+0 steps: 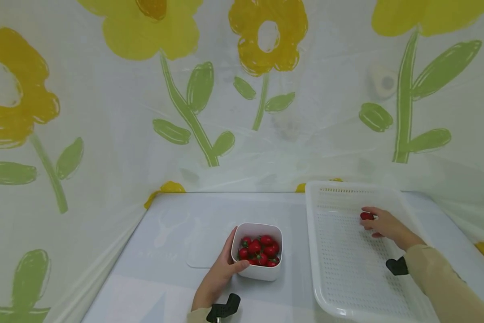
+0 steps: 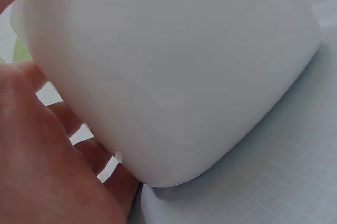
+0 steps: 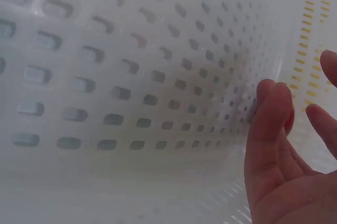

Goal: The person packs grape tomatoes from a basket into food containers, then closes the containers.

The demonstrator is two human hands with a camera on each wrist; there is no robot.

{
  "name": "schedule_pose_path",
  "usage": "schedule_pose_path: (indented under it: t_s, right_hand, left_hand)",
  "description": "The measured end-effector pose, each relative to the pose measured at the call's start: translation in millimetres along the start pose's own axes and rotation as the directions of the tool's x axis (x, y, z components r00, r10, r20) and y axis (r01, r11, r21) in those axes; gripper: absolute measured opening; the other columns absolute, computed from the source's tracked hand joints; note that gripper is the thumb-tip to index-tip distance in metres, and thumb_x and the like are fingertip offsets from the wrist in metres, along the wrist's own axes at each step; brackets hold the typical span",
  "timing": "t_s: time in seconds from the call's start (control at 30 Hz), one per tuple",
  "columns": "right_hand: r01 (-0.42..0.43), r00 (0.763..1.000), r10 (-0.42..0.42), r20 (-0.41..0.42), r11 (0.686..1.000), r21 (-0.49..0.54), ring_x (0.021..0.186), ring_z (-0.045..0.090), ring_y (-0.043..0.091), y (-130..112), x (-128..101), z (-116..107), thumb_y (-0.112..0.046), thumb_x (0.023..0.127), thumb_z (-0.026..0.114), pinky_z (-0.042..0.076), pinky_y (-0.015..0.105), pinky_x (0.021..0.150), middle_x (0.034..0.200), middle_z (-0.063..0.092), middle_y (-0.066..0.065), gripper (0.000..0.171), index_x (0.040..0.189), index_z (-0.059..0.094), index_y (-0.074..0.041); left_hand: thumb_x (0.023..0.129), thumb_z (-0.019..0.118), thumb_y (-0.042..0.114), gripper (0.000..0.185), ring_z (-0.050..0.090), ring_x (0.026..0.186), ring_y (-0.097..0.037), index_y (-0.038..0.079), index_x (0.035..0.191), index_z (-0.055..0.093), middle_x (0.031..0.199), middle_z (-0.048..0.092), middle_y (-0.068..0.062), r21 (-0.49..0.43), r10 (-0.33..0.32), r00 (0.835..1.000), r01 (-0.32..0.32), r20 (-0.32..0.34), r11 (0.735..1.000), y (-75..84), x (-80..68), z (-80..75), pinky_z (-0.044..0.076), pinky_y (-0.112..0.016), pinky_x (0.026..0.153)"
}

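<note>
one red tomato [image 1: 366, 216] pinched in the right hand [image 1: 385, 225] grip over the long tray [image 1: 348, 269], its orientation unclear; left hand [image 1: 219, 273] grips the bowl [image 1: 259, 270]

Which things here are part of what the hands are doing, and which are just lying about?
In use: left hand gripping white bowl of red fruits; right hand holding one red fruit over white perforated tray.
Lying about: flat mat, flowered backdrop.
</note>
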State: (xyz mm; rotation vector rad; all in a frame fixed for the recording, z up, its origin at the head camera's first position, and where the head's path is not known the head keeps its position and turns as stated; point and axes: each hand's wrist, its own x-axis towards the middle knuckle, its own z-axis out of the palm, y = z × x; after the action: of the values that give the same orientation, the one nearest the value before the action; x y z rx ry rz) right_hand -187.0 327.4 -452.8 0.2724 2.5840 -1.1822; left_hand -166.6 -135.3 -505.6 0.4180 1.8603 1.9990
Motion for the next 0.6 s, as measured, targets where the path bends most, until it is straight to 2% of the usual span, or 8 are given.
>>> schedule_pose_path:
  t_s: [0.17, 0.33, 0.6]
  right_hand:
    - [-0.014, 1.0, 0.014, 0.007, 0.999, -0.037, 0.092, 0.052, 0.029, 6.7, 8.4, 4.7, -0.026, 0.087, 0.056, 0.05, 0.034, 0.07, 0.118, 0.041, 0.03, 0.061, 0.131, 0.029, 0.008]
    - [-0.007, 1.0, 0.009, 0.019, 0.993, -0.118, 0.086, 0.052, 0.027, 6.0, 12.3, 7.7, -0.021, 0.084, 0.059, 0.05, 0.033, 0.065, 0.109, 0.047, 0.027, 0.054, 0.125, 0.037, 0.007]
    - [0.02, 0.998, -0.009, 0.055, 0.977, -0.213, 0.074, 0.048, 0.022, 0.4, 9.8, 14.8, -0.014, 0.081, 0.061, 0.044, 0.03, 0.058, 0.089, 0.053, 0.012, 0.03, 0.105, 0.051, 0.0]
  left_hand:
    - [0.082, 0.062, 0.018, 0.079, 0.008, 0.133, -0.021, 0.043, 0.139, 0.014, 0.145, 0.014, 0.008, -0.003, -0.011, 1.0, 0.011, -0.003, 1.0, 0.3, 0.4, 0.4, 0.012, -0.052, 0.103]
    - [0.082, 0.062, 0.017, 0.079, 0.008, 0.133, -0.02, 0.042, 0.139, 0.014, 0.145, 0.014, 0.008, 0.0, 0.008, 1.0, -0.008, 0.004, 1.0, 0.3, 0.7, 0.2, 0.012, -0.051, 0.104]
    - [0.082, 0.063, 0.02, 0.079, 0.008, 0.133, -0.021, 0.043, 0.138, 0.014, 0.145, 0.015, 0.009, 0.008, -0.013, 1.0, 0.013, -0.012, 1.0, 2.5, 0.0, 1.1, 0.011, -0.053, 0.103]
